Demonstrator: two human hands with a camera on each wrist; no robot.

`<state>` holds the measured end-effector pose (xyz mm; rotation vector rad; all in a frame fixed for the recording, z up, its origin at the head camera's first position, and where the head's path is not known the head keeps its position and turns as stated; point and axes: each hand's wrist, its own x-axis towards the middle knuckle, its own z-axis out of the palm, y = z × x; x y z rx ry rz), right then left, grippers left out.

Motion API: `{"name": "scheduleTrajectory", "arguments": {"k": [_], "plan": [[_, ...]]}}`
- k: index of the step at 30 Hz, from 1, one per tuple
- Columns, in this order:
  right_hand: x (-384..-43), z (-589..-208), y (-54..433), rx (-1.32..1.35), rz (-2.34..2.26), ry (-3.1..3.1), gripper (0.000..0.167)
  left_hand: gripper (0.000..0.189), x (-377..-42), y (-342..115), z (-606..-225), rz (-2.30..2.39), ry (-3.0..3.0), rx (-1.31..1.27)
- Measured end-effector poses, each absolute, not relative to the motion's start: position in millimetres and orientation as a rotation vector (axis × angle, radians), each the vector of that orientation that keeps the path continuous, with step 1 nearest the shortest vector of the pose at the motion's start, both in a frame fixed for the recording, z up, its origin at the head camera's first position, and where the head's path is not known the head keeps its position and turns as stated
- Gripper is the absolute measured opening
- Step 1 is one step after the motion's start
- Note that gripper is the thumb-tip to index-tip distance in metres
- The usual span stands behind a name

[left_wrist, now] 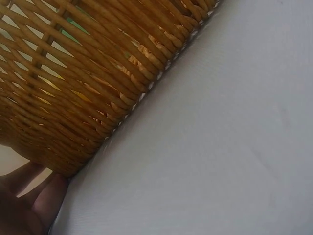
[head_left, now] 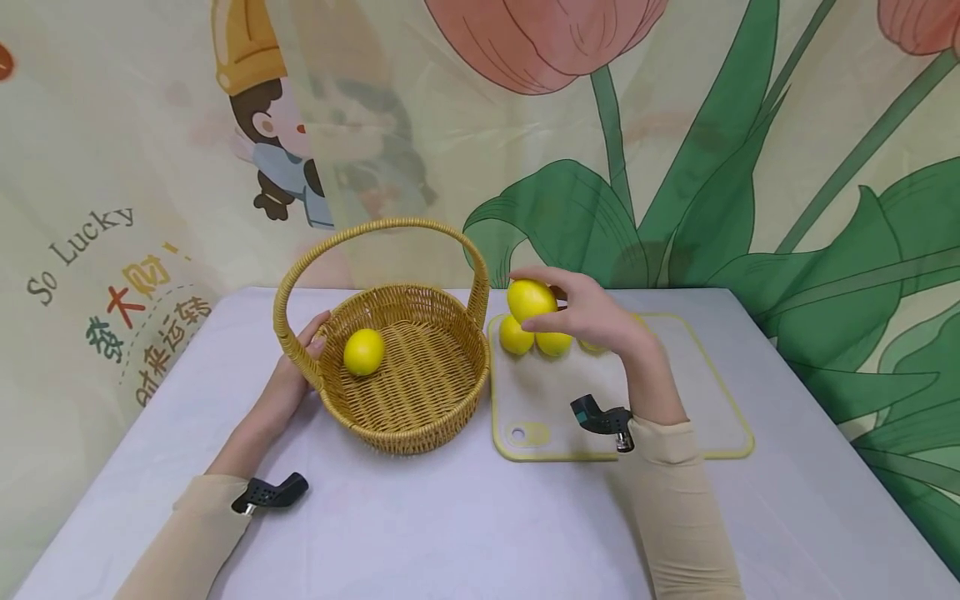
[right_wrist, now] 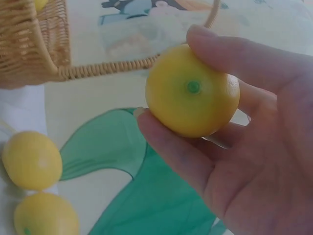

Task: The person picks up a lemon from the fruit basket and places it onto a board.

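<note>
A round-bottomed wicker basket (head_left: 408, 437) with a tall arched handle stands on the table, one lemon (head_left: 364, 352) inside near its left wall. My left hand (head_left: 288, 379) holds the basket at its left side, by the foot of the handle; its fingers (left_wrist: 49, 198) touch the lower wall in the left wrist view. Above the cutting board, to the right of the basket, my right hand (head_left: 581, 312) pinches another lemon (right_wrist: 188, 98) between thumb and fingers. The green stem spot of this lemon faces the right wrist camera. Part of the left hand is hidden behind the handle.
A white cutting board (head_left: 637, 417) with a yellow-green rim lies right of the basket. Toward its back left are a lemon (head_left: 517, 335), a second lemon (head_left: 553, 343) and a partly hidden third lemon (head_left: 592, 346). A printed cloth (head_left: 525, 192) hangs behind the white-covered table (head_left: 450, 525).
</note>
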<state>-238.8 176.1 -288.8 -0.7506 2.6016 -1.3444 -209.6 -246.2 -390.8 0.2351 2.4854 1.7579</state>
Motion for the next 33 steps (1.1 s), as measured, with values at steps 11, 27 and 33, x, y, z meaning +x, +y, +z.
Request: {"name": "scheduleTrajectory", "arguments": {"k": [11,27,33], "plan": [[-241.0,-283.9,213.5,-0.577,-1.396,2.715,0.059,0.061,-227.2,-257.6,-419.5,1.774,2.507,0.249],[-239.7,-287.0,260.0,-0.388,-1.454,2.816,0.058,0.061,-227.2,-256.4,-419.2,1.773,2.516,0.259],[-242.3,-292.9,275.5,-0.282,-1.422,2.835,0.059,0.061,-226.7,-256.3,-419.3,1.775,2.521,0.268]]}}
